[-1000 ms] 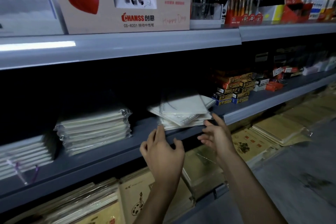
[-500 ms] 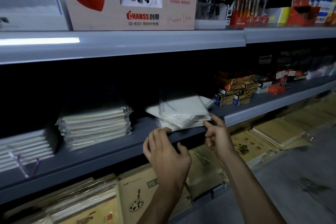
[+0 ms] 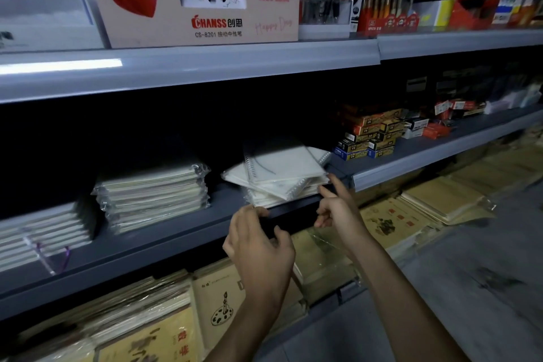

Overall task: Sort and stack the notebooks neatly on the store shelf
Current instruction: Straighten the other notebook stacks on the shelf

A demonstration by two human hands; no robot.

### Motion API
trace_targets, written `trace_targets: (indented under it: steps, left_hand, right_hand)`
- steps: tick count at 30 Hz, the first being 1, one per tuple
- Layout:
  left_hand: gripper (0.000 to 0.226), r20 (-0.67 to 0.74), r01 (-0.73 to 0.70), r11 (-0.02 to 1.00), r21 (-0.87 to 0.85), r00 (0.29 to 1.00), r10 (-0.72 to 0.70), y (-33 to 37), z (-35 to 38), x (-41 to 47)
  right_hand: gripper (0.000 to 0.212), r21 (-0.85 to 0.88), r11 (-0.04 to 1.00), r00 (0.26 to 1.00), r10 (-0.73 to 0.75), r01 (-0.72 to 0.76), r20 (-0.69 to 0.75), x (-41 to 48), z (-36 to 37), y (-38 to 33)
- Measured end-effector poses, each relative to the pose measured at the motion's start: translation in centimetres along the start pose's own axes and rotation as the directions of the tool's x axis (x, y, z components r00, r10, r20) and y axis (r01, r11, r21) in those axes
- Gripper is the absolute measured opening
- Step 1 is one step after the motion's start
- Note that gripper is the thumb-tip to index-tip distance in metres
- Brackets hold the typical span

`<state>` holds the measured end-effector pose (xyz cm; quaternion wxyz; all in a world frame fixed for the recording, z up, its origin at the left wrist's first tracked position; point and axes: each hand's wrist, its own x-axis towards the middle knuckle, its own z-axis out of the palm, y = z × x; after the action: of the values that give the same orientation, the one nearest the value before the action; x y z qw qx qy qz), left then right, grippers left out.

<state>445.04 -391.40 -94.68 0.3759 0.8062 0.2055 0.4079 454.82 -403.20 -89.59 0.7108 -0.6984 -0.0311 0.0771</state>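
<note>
The left hand [image 3: 258, 244] and right hand [image 3: 338, 210] have been raised to the notebook pile [image 3: 282, 167] (skewed, spiral-bound). It is touched by relaxed fingertips [image 3: 335, 182]; nothing is gripped.

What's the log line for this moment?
left hand: at shelf edge below notebook pile | right hand: fingers touching pile corner | pile: skewed

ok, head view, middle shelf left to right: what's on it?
In order: white notebook stack → plastic-wrapped notebook stack → untidy spiral notebook pile → stacked small boxes → red packets.
</note>
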Motion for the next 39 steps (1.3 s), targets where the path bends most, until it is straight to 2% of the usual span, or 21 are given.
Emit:
trace_targets:
  steps: [4,7,9,13,17,21,25,29,31,35,39]
  left_hand:
    - [0.029,-0.014,0.112,0.990,-0.081,0.993,-0.113,0.0,-0.5,0.7]
    - [0.031,-0.040,0.110,0.990,-0.086,0.993,-0.114,0.1,-1.4,1.2]
    - [0.029,-0.075,0.077,0.990,-0.116,0.993,-0.086,0.2,-2.1,1.8]
    - [0.030,-0.081,0.020,0.971,-0.237,0.996,-0.040,0.0,-2.6,3.8]
    - [0.038,-0.023,0.049,0.951,-0.306,0.998,-0.059,0.4,-2.8,4.9]
    - [0.043,0.055,0.120,0.923,-0.366,0.993,-0.108,0.7,-2.3,5.2]
    - [0.044,0.124,0.160,0.877,-0.452,0.985,-0.116,0.9,-1.8,5.3]
    - [0.039,0.109,0.102,0.869,-0.484,0.992,-0.055,1.3,-2.1,5.4]
    - [0.036,0.089,0.075,0.881,-0.467,0.995,-0.038,1.5,-2.1,5.9]
    - [0.037,0.065,0.084,0.906,-0.415,0.996,-0.062,1.2,-1.8,7.1]
    - [0.051,0.096,0.145,0.929,-0.340,0.988,-0.118,0.9,-1.9,8.4]
  right_hand:
    - [0.076,-0.043,0.999,0.994,-0.018,0.013,-0.108,-0.1,-0.5,-0.1]
    - [0.051,-0.100,0.994,0.966,-0.075,0.051,-0.249,-0.6,-0.5,0.0]
    - [0.045,-0.064,0.993,0.952,-0.111,0.097,-0.285,-1.0,-0.4,-0.3]
    - [0.045,0.005,0.982,0.951,-0.179,0.187,-0.253,-1.6,0.5,-1.8]
    - [0.049,0.074,0.977,0.958,-0.179,0.200,-0.223,-1.5,2.0,-2.2]
    - [0.045,0.054,0.978,0.955,-0.184,0.202,-0.231,-1.0,2.5,-2.3]
    - [0.035,0.069,0.975,0.932,-0.181,0.213,-0.313,-0.9,2.8,-2.3]
    - [0.025,0.072,0.955,0.854,-0.220,0.286,-0.472,-2.3,3.0,-2.8]
    - [0.024,0.048,0.946,0.826,-0.253,0.319,-0.504,-3.5,3.3,-2.9]
    - [0.030,-0.011,0.936,0.828,-0.316,0.351,-0.463,-6.0,4.4,-2.8]
    - [0.041,-0.118,0.919,0.859,-0.393,0.376,-0.328,-7.3,5.4,-2.1]
